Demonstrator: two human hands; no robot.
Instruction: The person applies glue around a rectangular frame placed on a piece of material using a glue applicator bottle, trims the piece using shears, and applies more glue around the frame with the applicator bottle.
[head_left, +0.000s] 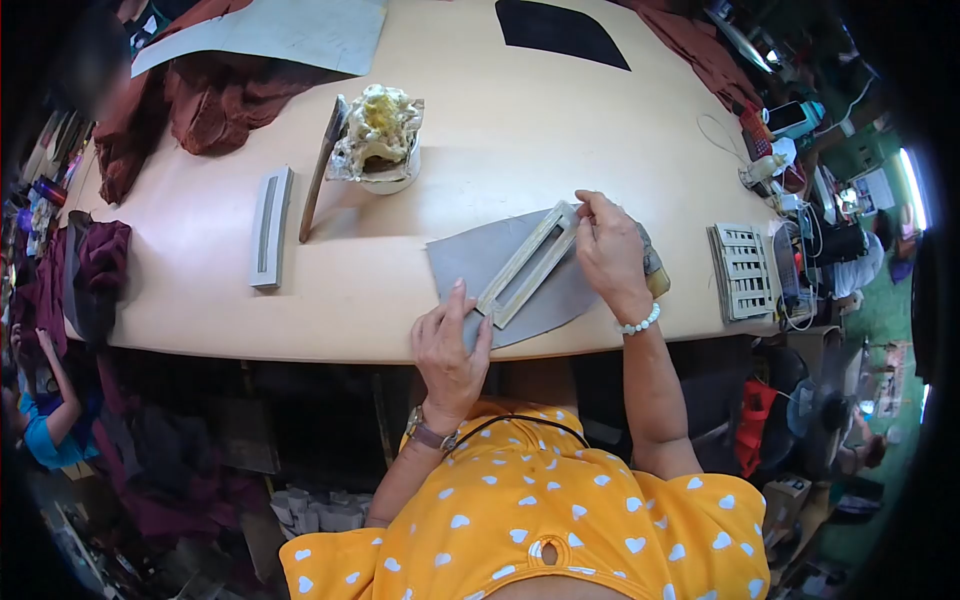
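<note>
- Here's the slotted frame point(516, 263), lying slantwise over the grey sheet point(465, 250) at the near edge of the bench point(350, 310).
- Right hand point(610, 250) pinches its far end between thumb and fingers!
- Left hand point(448, 345) sits at the near end, fingers curved and parted; whether it grips, I can't tell.
- Over to the left, a second frame point(283, 228); right of it, a stick point(320, 175) beside a crusted pot point(392, 184).

Frame point(525, 257): pale, long, slotted, aslant over sheet point(458, 262), far end rightward. Sheet: grey, curved near side, partly covered, at near edge of table point(345, 300).
</note>
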